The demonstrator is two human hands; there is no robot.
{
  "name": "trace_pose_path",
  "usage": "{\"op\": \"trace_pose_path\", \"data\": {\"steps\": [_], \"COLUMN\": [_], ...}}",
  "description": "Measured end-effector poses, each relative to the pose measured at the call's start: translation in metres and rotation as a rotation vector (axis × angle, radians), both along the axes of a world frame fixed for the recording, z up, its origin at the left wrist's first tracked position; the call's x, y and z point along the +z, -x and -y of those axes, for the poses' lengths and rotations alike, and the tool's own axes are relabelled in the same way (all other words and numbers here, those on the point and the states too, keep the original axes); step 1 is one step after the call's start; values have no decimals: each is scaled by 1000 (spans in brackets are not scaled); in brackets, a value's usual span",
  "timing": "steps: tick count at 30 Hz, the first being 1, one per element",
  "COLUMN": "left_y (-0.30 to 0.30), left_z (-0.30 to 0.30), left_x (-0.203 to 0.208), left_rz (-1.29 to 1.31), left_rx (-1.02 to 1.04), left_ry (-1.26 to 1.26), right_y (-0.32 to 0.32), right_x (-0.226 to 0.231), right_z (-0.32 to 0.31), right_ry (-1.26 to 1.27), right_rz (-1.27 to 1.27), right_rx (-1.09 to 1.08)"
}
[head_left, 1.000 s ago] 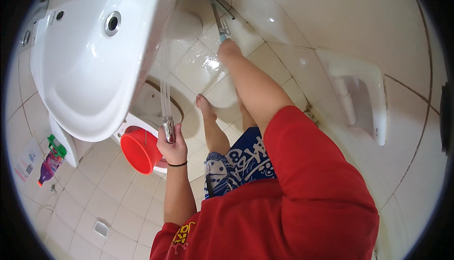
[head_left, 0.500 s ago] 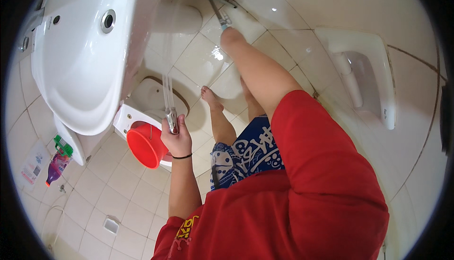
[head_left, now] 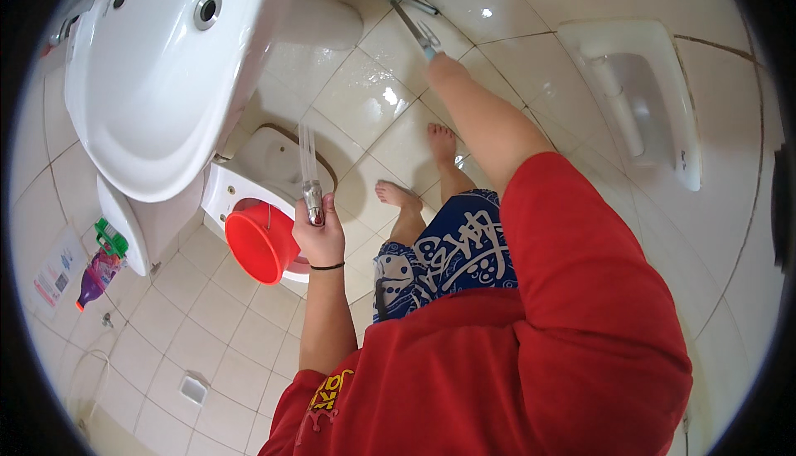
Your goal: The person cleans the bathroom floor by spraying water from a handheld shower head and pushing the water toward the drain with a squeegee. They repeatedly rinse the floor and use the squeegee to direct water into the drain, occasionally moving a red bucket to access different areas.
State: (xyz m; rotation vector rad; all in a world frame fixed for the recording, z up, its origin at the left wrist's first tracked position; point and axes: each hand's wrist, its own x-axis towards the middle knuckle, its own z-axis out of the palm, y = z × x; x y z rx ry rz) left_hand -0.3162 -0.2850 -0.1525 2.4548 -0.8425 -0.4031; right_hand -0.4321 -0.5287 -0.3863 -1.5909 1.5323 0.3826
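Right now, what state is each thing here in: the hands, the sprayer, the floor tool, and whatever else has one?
Left hand: closed around the sprayer
Sprayer: running, water streaming out
Right hand: closed on the squeegee handle
Squeegee: held, head at the floor
Floor: wet, shiny
Sink: no pooled water visible
Drain: open
Bucket: uncovered, no water visible inside
Purple bottle: orange cap on

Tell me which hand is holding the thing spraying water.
The left hand: water shoots from its silver sprayer, while the right hand grips a squeegee-like tool.
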Motion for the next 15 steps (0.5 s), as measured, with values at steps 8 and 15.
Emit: {"op": "trace_pose_path", "data": {"steps": [8,15], "left_y": [-15,-54], "left_z": [-53,-149], "left_x": [5,19], "left_rz": [16,2], "left_rx": [70,236], "left_ry": [29,53], "right_y": [68,-32], "right_x": [-50,23], "right_z": [-171,-296], "right_ry": [-19,585], "right_rz": [-41,-127], "right_rx": [-28,996]}}
